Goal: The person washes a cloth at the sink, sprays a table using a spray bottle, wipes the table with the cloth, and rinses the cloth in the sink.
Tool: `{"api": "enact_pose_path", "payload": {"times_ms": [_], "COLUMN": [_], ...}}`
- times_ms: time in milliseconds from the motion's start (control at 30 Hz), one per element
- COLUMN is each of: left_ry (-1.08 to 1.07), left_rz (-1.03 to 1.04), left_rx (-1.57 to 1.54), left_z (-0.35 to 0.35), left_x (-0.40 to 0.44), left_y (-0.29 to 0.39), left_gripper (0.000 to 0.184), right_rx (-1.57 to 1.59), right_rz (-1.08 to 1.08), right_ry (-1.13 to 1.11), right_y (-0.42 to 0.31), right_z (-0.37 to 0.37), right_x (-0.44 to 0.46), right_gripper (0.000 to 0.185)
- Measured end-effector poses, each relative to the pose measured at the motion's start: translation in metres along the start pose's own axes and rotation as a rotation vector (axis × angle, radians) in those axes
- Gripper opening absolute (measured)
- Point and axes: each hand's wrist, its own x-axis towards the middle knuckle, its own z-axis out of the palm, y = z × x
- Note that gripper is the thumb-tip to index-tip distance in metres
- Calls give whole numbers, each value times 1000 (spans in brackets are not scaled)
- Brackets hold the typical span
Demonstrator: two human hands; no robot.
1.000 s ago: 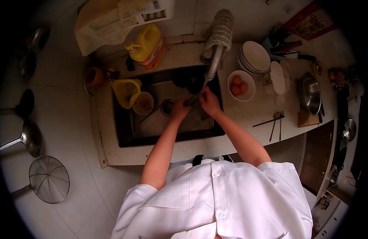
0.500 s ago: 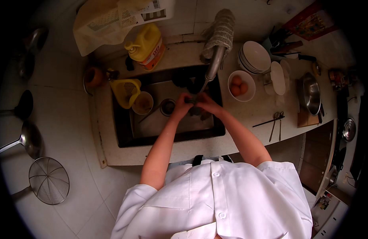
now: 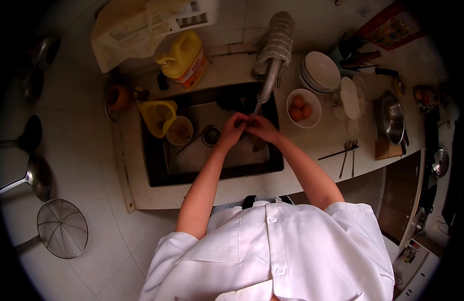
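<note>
Over the right half of the sink, my left hand and my right hand meet fingertip to fingertip. Both have their fingers curled and closed; a small dark thing may be between them, but it is too dim to name. Just above them, water comes from the faucet, its upper part wrapped in a knitted cloth. Left of my left hand is the round drain. A white bowl and a yellow strainer sit at the sink's left side. Something brownish lies below my right hand, unclear in shadow.
On the right counter stand a white bowl with three eggs, stacked plates, spoons and a metal basin. A yellow jug stands behind the sink. Ladles and a wire skimmer hang at left.
My hands have risen slightly toward the faucet and come closer together, fingertips now meeting. The dark thing seen between them before is now mostly hidden. The other items have stayed in place.
</note>
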Motion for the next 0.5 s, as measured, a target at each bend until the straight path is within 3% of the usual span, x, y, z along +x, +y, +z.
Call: {"api": "enact_pose_path", "payload": {"times_ms": [100,200,267,333,500], "left_ry": [-23,-42,-42,-44,36], "left_rz": [-22,-32,-14,-59,-267], "left_rx": [-52,-88,-76,84,-95], "left_z": [-1,-2,0,3,14], "left_x": [-1,-1,-3,-4,-4], "left_y": [1,-5,-16,-33,-17], "left_gripper": [33,45,51,57,52], "right_rx": [60,10,430,456,508], "right_rz": [-60,62,317,319,330], "right_ry": [19,-9,125,155,355], "right_y": [-1,-10,-24,-53,-43], "right_z": [-2,-10,-7,-4,-9], "right_x": [-3,-3,-6,-9,-3], "right_gripper": [19,19,17,13,14]}}
